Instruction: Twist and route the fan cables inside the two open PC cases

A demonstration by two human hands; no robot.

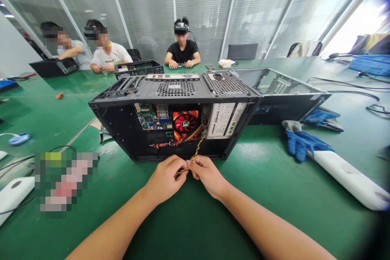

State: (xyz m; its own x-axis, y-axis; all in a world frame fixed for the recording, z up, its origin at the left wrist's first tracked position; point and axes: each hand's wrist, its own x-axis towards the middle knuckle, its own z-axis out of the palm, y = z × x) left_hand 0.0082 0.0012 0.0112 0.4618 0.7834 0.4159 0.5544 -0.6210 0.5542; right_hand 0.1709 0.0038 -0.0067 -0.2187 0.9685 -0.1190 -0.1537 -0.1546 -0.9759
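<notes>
In front of me an open computer case (pixel 124 132) lies on the green table. Inside it show a motherboard (pixel 149 120), a red cooling fan (pixel 185 125) and a white-labelled power supply (pixel 224 121). A twisted yellow and black cable (pixel 199 144) runs out of the case toward me. My left hand (pixel 167 176) pinches it near its end, just outside the case's near edge. Close against it, my right hand (pixel 204 172) grips the same cable with thumb and fingers. The cable's tip is hidden by my fingers. Bundled coloured wires (pixel 179 141) lie below the fan.
Blue work gloves (pixel 304 142) and a white power strip (pixel 350 176) lie to the right. Behind the case stands a black side frame (pixel 286 105). Several people sit across the table, one in a black shirt (pixel 183 55). Loose black cables (pixel 371 99) trail at far right.
</notes>
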